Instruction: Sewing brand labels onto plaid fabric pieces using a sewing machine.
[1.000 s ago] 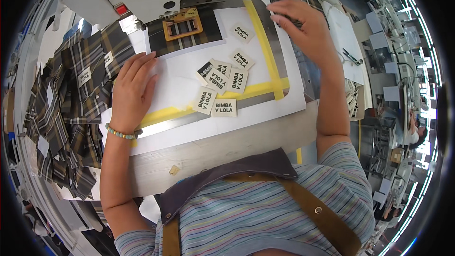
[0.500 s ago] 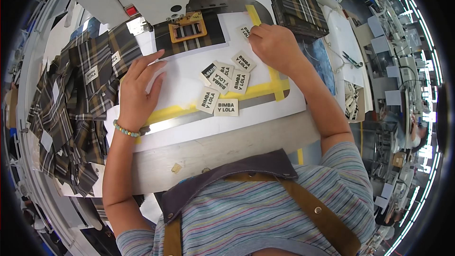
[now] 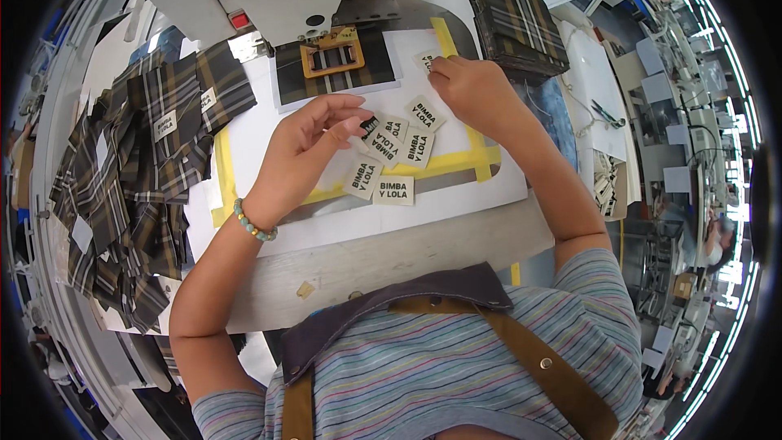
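Note:
My right hand point(image 3: 476, 91) pinches a cream label point(image 3: 423, 61) with dark lettering at its edge, at the right of the white sheet. Over the middle of the sheet, my left hand point(image 3: 314, 143) is held with fingers curved and thumb apart. Its fingertips are next to a partly hidden black label point(image 3: 370, 125) at the left of a loose cluster of cream labels point(image 3: 394, 189). Behind my left hand, an orange frame point(image 3: 332, 59) lies on a dark plaid fabric piece point(image 3: 371, 81) under the sewing machine head point(image 3: 269, 0).
Plaid fabric pieces point(image 3: 130, 163) lie heaped at the left, some bearing a cream label. A stack of folded plaid pieces point(image 3: 521, 24) stands at the back right. Yellow tape point(image 3: 224, 179) borders the white sheet. A box of labels point(image 3: 604, 183) and snips point(image 3: 607, 116) are farther right.
My left hand has moved right, from beside the plaid heap to the label cluster. My right hand stays at the same label. The whole view has shifted slightly.

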The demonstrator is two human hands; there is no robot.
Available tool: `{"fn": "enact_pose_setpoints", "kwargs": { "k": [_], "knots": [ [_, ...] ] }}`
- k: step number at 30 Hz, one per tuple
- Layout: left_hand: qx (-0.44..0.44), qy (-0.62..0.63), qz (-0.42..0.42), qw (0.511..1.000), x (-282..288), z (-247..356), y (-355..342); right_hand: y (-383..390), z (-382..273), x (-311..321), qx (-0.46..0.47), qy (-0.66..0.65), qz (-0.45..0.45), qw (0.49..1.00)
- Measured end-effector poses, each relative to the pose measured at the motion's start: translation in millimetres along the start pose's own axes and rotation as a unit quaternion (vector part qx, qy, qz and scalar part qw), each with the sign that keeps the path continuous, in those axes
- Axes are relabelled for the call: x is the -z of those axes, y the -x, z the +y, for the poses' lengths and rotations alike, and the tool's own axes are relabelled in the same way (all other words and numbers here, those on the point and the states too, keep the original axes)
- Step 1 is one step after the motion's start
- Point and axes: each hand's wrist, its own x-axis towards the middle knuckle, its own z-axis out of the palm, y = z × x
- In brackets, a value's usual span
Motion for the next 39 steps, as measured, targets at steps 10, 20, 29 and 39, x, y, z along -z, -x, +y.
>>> {"fn": "enact_pose_setpoints", "kwargs": {
  "k": [10,20,29,39],
  "knots": [
    [0.127,0.212,-0.004,0.969,-14,8,-10,-17,-15,34,0.140,-0.069,0.152,0.976],
    [0.068,0.186,0.057,0.978,-12,-9,-14,-30,-37,40,-0.040,-0.311,0.217,0.924],
    [0.065,0.139,0.081,0.985,-5,-12,-14,-50,-45,24,-0.252,-0.598,-0.026,0.760],
    [-0.292,-0.580,0.133,0.749,60,-18,-38,-121,14,-50,-0.165,-0.478,-0.057,0.861]
  ]
}}
